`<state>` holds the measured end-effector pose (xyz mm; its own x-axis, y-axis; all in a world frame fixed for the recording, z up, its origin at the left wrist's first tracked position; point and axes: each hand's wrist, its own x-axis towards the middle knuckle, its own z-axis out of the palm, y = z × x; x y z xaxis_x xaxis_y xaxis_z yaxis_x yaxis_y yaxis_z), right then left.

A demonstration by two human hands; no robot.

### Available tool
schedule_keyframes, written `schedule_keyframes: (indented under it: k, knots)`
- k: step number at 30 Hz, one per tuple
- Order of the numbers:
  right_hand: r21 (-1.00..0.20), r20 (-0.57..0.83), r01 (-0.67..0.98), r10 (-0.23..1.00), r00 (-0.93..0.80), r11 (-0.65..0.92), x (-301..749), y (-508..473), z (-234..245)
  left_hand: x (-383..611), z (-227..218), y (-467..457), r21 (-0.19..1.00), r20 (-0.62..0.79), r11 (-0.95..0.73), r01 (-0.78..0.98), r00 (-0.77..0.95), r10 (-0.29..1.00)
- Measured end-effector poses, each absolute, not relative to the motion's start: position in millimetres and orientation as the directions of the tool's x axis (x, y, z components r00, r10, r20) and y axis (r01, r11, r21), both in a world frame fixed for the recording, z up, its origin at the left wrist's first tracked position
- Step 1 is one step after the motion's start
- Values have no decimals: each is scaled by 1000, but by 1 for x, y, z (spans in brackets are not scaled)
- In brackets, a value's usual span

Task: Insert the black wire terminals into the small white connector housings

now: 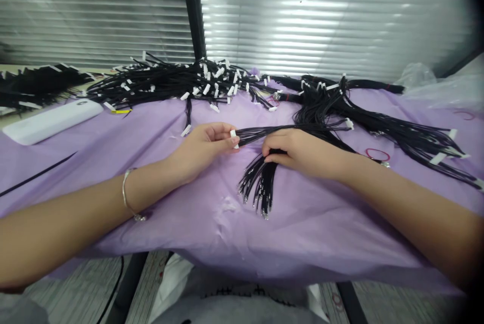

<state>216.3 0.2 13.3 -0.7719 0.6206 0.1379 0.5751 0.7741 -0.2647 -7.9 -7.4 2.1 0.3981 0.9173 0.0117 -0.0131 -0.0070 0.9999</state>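
Observation:
Near the middle of the table, my left hand (214, 142) pinches a white connector (233, 137) at the end of a bundle of thin black wires (260, 133). That bundle runs to the right, behind my right hand (295, 150). My right hand is closed around black wires whose loose ends (259, 182) fan out below it, tipped with small silvery metal terminals. Whether these wires belong to the same bundle is hidden by my fingers. A silver bracelet (128, 195) circles my left wrist.
Behind my hands lies a large heap of black wires (162, 82) with white connectors. More wire bundles (393, 127) lie at the right, by a red rubber band (377, 154). A white oblong device (53, 121) sits at the left on the purple tablecloth (181, 233). Window blinds stand behind.

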Motion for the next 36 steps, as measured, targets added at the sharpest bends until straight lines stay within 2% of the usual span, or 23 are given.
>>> schedule_keyframes:
  k: [6,9,12,15,19,27,36]
  knots:
    - [-316,165,520,586,-793,793,216,-4,17,-8,1,-11,997,-17,48,-59,437,899]
    - [-264,182,574,624,-760,775,212,-6,18,-8,0,-10,994,-13,58,-89,436,900]
    - [-207,118,600,628,-769,773,208,-6,18,-7,0,-9,989,-24,83,-124,417,908]
    - [-201,67,615,637,-768,762,205,-6,17,-7,1,-9,986,-48,107,-127,399,916]
    - [-185,84,614,635,-768,767,204,-5,15,-7,1,-7,986,-60,114,-119,385,921]
    - [-336,223,518,601,-768,787,207,-10,19,-8,1,-8,989,-61,110,-99,406,912]
    - [-443,220,527,658,-720,725,204,-14,20,-7,4,-10,991,-75,114,-75,399,914]
